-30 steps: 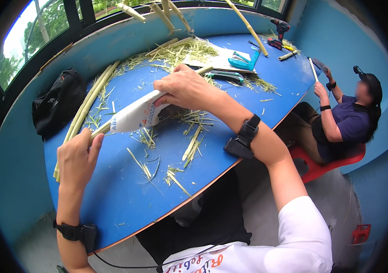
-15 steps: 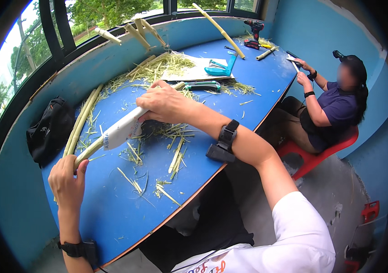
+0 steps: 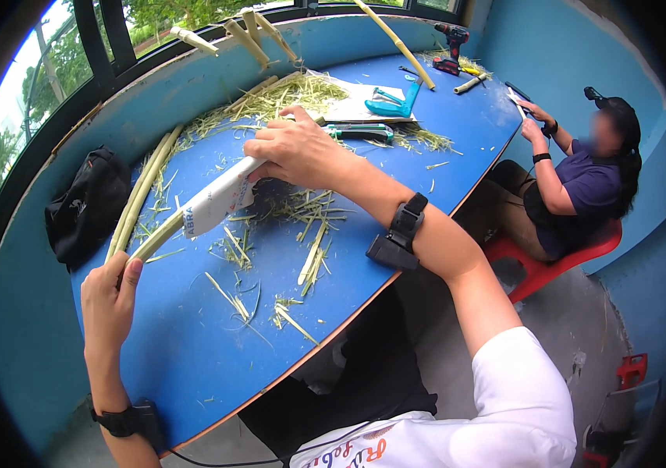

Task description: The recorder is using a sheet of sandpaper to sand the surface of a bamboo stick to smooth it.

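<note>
A pale green bamboo stick (image 3: 158,236) slants over the blue table. Its near end is in my left hand (image 3: 106,300), which is closed around it with the thumb along the top. A sheet of sandpaper with a white printed back (image 3: 216,204) is folded over the stick's upper part. My right hand (image 3: 298,152) closes over the far end of the paper, thumb below and fingers on top. How the paper wraps underneath is hidden. Just beyond my right hand lies a green and black utility knife (image 3: 360,132).
Fibrous shavings (image 3: 313,253) litter the blue table (image 3: 184,343). Long bamboo poles (image 3: 139,195) and a black bag (image 3: 87,214) lie left. Farther back are a teal tool (image 3: 395,101) and a cordless drill (image 3: 450,48). Another person (image 3: 575,168) sits right, on a red chair (image 3: 536,281).
The whole view has tilted slightly. My right hand, with the sandpaper, sits a little farther from me; my left hand keeps its hold on the bamboo stick.
</note>
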### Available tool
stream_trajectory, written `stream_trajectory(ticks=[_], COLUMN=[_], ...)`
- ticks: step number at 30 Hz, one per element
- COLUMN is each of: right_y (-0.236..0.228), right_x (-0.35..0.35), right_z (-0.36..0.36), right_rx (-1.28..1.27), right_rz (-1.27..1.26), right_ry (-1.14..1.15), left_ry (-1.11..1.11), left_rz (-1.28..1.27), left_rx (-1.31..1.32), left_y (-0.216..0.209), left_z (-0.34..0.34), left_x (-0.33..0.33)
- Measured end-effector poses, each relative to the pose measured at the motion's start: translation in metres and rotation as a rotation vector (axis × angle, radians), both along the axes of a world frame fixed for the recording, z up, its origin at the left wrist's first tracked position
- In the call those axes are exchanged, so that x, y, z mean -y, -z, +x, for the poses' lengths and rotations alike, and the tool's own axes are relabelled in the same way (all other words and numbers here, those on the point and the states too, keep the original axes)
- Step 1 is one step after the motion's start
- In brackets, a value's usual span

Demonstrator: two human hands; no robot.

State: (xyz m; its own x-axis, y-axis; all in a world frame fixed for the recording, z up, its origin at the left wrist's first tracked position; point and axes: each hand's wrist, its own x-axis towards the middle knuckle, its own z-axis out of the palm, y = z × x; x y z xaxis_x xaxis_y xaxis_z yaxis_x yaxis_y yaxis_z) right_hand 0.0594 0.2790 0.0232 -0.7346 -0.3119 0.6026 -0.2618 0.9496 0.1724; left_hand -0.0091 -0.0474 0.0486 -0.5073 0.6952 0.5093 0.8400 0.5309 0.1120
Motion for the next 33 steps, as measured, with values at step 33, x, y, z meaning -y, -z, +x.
stream_trajectory(ticks=[33], right_y=[0.001], right_x=[-0.011], right_z=[0.001], right_rx=[-0.009], right_rz=[0.022], right_ry=[0.041], left_ry=[0.082], left_rz=[0.075], left_rx=[0.545], left_y=[0.002], left_z=[0.001], left_x=[-0.007])
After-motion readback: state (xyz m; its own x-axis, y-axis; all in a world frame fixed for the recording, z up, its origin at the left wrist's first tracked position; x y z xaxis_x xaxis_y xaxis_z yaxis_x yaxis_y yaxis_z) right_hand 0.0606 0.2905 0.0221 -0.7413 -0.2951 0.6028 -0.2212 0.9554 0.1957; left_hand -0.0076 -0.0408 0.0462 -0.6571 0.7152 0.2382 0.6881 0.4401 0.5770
